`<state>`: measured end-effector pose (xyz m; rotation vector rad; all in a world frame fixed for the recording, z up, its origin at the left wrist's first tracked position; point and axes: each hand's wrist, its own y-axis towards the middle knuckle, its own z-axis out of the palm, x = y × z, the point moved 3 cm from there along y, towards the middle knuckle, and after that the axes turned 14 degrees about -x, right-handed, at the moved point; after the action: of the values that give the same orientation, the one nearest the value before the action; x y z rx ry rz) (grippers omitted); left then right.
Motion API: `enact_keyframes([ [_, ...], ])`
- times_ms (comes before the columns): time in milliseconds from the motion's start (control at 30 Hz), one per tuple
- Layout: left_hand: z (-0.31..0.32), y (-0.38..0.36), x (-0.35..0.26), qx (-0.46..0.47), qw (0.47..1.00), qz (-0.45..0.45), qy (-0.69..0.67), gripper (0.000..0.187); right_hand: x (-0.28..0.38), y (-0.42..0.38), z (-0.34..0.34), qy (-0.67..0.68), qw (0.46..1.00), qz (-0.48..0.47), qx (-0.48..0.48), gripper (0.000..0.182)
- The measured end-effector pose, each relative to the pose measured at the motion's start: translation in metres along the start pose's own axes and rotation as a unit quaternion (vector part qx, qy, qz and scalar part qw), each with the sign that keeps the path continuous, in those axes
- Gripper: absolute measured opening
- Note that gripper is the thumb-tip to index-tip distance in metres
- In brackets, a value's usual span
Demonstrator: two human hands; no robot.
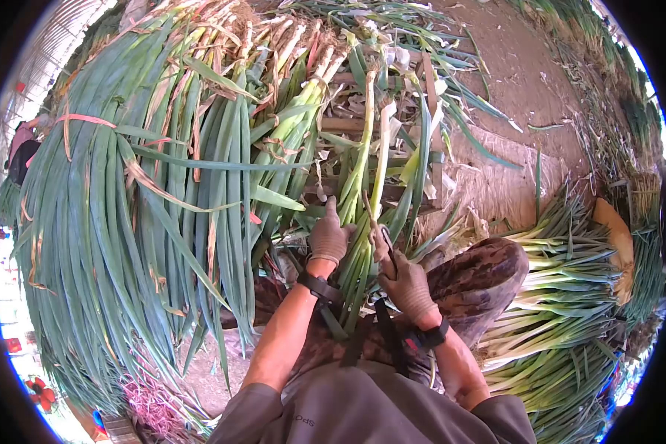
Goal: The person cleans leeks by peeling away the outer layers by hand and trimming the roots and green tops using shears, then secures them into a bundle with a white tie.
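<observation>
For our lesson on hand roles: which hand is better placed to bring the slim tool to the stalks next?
Probably the right hand: it grips the slim tool close beside the stalks, while the left hand lies at their other side.

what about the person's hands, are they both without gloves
No, the left hand and right hand both wear work gloves reaching toward the wrist.

On my feed I see brown ground [529, 81] toward the upper right, a tan curved piece [614, 244] at far right, and pink strands [153, 403] heaped lower left.
</observation>
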<state>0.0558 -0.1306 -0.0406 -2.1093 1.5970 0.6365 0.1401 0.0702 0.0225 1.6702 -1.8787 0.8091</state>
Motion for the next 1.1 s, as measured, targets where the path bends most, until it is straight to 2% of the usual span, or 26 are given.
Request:
enact_keyframes([
  [333,-0.014,0.009,-0.007,0.038,0.999,0.007,0.019,0.094,0.003,0.062,0.016,-0.053,0.998,-0.013,-0.011,0.033],
  [433,-0.012,0.009,-0.004,0.027,1.0,0.01,0.0,0.092,0.003,0.078,0.016,-0.057,0.998,-0.02,-0.019,0.033],
  [667,-0.005,0.012,0.01,0.013,0.997,0.078,-0.015,0.083,0.01,0.132,0.021,-0.088,0.995,-0.029,-0.034,0.035],
  [967,-0.01,0.014,0.01,0.027,0.996,0.069,-0.052,0.086,0.018,0.213,0.021,-0.12,0.991,-0.021,-0.052,0.037],
  [1100,-0.013,0.015,0.008,0.031,0.995,0.062,-0.07,0.084,0.026,0.25,0.02,-0.091,0.99,-0.053,-0.098,0.033],
])
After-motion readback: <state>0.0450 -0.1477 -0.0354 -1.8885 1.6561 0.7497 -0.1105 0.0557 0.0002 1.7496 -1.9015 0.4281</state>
